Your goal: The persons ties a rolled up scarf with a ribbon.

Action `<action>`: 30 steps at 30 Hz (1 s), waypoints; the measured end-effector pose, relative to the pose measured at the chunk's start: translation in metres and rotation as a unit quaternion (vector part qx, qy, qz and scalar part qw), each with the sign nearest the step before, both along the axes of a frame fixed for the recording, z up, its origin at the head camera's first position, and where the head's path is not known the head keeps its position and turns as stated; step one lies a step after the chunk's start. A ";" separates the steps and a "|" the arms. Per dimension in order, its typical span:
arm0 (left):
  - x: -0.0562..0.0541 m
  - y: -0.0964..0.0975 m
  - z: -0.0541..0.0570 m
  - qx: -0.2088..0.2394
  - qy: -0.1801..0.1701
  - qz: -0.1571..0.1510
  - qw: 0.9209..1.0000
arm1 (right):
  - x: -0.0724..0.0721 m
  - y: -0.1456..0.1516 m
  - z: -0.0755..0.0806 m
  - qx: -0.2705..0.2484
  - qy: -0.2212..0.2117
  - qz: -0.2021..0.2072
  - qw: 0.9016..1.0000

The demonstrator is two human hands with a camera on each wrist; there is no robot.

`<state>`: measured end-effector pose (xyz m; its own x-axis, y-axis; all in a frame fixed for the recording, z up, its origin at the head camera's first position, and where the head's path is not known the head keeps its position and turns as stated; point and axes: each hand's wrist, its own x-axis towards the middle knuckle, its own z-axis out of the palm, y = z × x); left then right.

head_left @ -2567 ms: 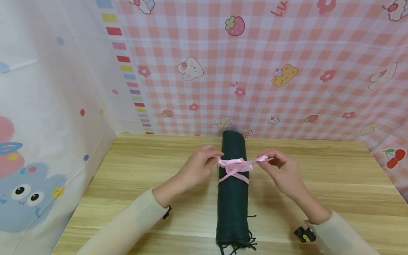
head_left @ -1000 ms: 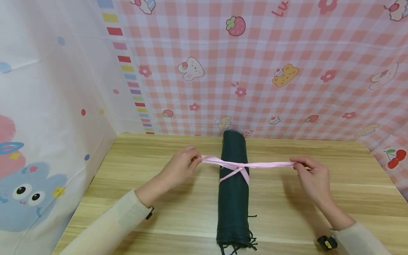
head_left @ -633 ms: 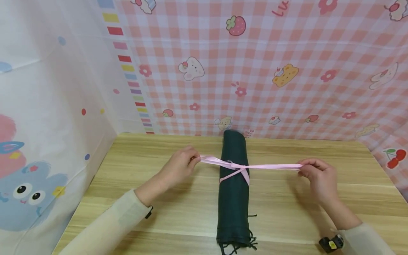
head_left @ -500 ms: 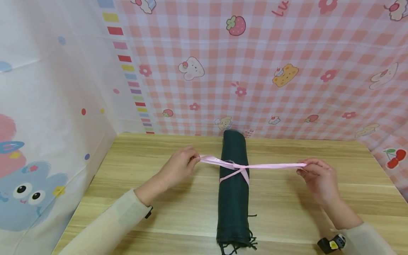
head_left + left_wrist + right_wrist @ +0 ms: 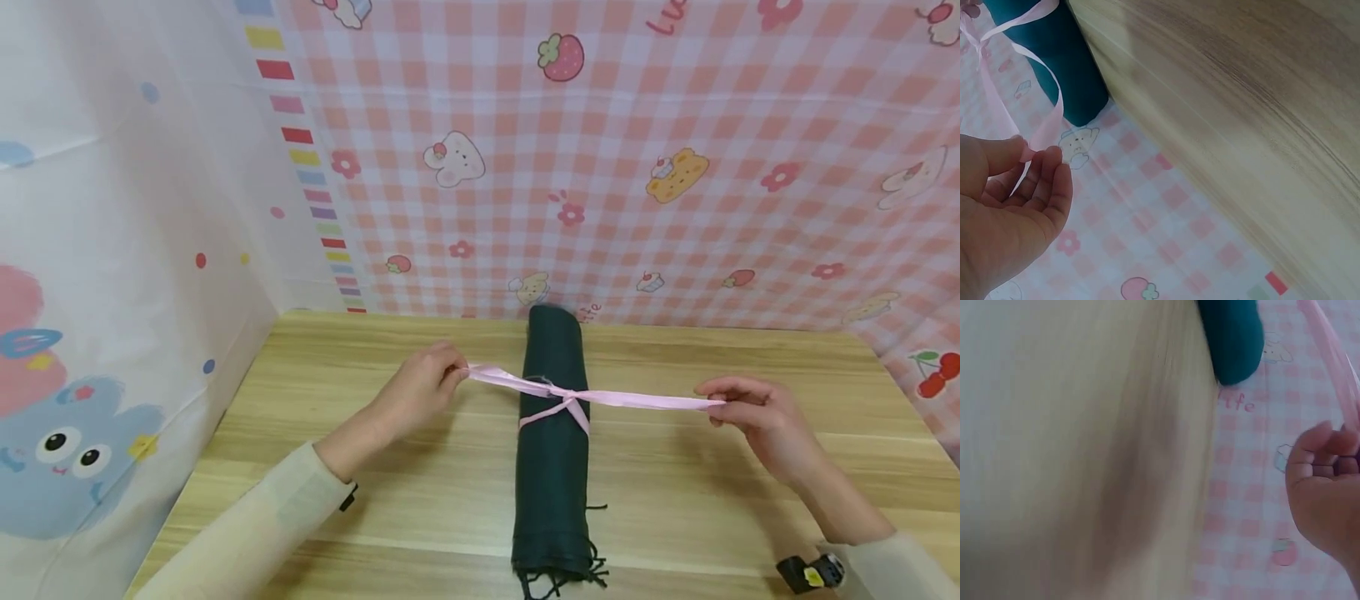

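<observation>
A dark green rolled cloth with a fringed near end, seemingly a scarf, lies lengthwise on the table. Pink ribbon wraps it and crosses on top, stretching out to both sides. On the left, my left hand pinches the ribbon between thumb and fingertips; in the left wrist view a ribbon loop runs to that hand. Well right of the roll, my right hand pinches the other stretch. The right wrist view shows this hand partly, with its fingertips at the ribbon.
The wood-grain table spreads around the roll. Behind it hangs a pink checked cloth, which the roll's far end nearly reaches. A white printed cloth covers the left side. Black wrist cameras sit under the cuffs.
Both hands have drawn apart from close beside the roll, pulling the ribbon's bow-like loops out long. In the last half second the right hand has shifted slightly right and lower; the left barely moved.
</observation>
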<state>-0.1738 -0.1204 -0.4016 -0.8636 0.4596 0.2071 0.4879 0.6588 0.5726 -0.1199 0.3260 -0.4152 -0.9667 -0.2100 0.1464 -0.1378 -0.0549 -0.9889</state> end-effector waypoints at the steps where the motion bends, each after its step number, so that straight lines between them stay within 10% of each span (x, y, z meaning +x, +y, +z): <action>1: 0.000 0.000 0.000 0.000 0.000 0.000 1.000 | 0.001 0.000 0.002 0.084 0.008 -0.026 0.996; 6: 0.000 -0.002 0.000 0.001 0.001 0.000 1.000 | 0.003 -0.005 0.008 0.311 0.028 -0.079 0.947; 11: 0.000 -0.004 -0.002 0.004 0.001 -0.004 1.000 | 0.006 -0.001 0.006 0.317 0.032 -0.085 0.944; 15: 0.000 -0.006 -0.003 0.005 -0.003 -0.001 1.000 | 0.008 0.007 0.002 0.244 0.007 -0.077 0.967; 19: 0.000 -0.009 -0.003 0.002 -0.004 0.006 1.000 | 0.007 0.014 -0.004 0.064 -0.032 -0.047 0.996; 24: 0.000 -0.012 -0.003 0.004 -0.002 0.012 1.000 | 0.005 0.022 -0.010 -0.145 -0.061 -0.026 0.987; 30: 0.000 -0.018 -0.003 0.022 -0.003 0.013 1.000 | 0.006 0.033 -0.007 -0.102 -0.060 -0.091 0.989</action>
